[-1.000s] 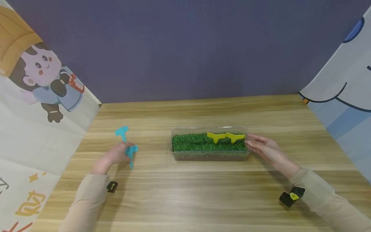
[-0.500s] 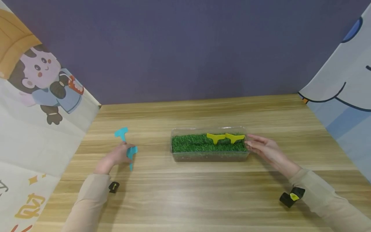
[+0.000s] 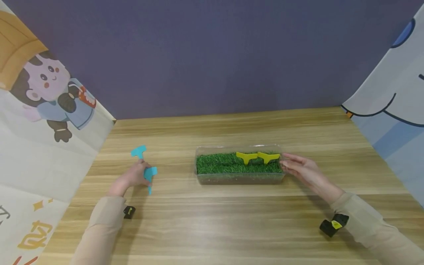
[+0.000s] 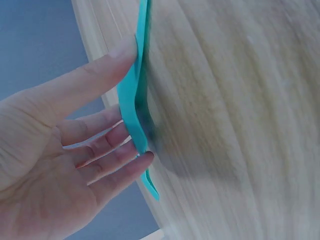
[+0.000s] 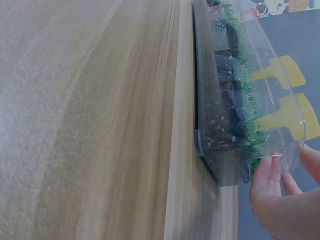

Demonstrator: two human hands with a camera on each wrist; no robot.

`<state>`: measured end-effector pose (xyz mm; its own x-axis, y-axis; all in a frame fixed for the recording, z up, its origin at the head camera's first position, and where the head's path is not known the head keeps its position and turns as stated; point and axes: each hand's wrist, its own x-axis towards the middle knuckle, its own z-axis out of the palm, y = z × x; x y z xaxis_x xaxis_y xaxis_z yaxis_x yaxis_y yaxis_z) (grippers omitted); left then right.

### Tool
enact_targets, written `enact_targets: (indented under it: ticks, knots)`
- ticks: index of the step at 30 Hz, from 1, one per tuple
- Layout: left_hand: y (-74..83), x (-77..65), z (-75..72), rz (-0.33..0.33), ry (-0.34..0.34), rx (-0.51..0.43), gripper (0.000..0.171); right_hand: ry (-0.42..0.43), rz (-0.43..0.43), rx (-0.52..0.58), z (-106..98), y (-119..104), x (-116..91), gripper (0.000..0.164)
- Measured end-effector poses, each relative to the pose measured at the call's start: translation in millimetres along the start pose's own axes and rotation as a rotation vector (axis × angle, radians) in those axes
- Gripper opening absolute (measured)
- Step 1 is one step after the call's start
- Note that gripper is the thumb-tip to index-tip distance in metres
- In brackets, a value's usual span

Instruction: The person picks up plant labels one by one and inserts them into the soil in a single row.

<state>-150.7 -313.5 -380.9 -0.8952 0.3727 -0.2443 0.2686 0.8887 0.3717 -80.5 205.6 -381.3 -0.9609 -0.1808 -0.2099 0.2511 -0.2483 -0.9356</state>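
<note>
On the table's left side, my left hand (image 3: 134,176) pinches a T-shaped turquoise plant label (image 4: 131,102), thumb and fingertips along its edges. Just beyond those fingers lies a second turquoise plant label (image 3: 138,150), its stem end partly hidden by the hand. My right hand (image 3: 304,170) grips the right end wall of a long clear plastic planter box (image 3: 241,179), fingertips at the rim. Green artificial grass (image 3: 215,163) over dark soil-like filling lies inside. Two yellow T-shaped plant labels, a left one (image 3: 246,157) and a right one (image 3: 267,157), stand upright in its right half.
The wood-grain table (image 3: 212,224) reaches back to a dark blue-purple wall (image 3: 212,59). White sheets with cartoon prints, one on the left (image 3: 59,154) and one on the right (image 3: 387,110), border the sides.
My left hand has shifted slightly to the right at the near turquoise plant label, and its fingers have moved a little. The right hand and planter box have stayed put.
</note>
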Motion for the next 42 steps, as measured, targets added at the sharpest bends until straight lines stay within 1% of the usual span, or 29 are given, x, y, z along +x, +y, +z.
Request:
enact_targets:
  ticks: [7, 14, 17, 20, 25, 27, 31, 38, 42]
  knots:
    - [-3.6, 0.4, 0.4, -0.004, -0.007, -0.029, 0.065, 0.008, 0.013, -0.012, 0, 0, 0, 0.049]
    - [-7.6, 0.7, -1.3, 0.008, 0.017, -0.066, 0.06, 0.012, 0.011, -0.011, 1, 0, -1, 0.048]
    - [-7.7, -0.8, -3.5, 0.01, 0.038, -0.107, 0.054, 0.013, 0.019, -0.016, 1, 0, 0, 0.051]
    - [-8.0, -2.7, -6.5, 0.008, 0.066, -0.152, 0.046, 0.015, 0.027, -0.021, 1, 0, 0, 0.049]
    - [-9.7, -5.4, -11.0, 0.014, 0.121, -0.181, 0.03, 0.011, 0.026, -0.004, 1, 0, -1, 0.035]
    - [-10.3, -6.1, -12.5, 0.025, 0.134, -0.189, 0.027, 0.011, 0.023, 0.008, 1, 0, -1, 0.03]
    - [-10.9, -7.3, -14.1, 0.04, 0.138, -0.23, 0.023, 0.011, 0.014, 0.013, 1, 0, 0, 0.025]
    - [-7.1, -10.0, -18.4, 0.059, 0.128, -0.325, 0.024, 0.009, 0.019, 0.015, 1, 0, 1, 0.025]
    - [-3.8, -10.6, -21.0, 0.06, 0.119, -0.351, 0.026, 0.009, 0.018, 0.024, 1, 0, 1, 0.025]
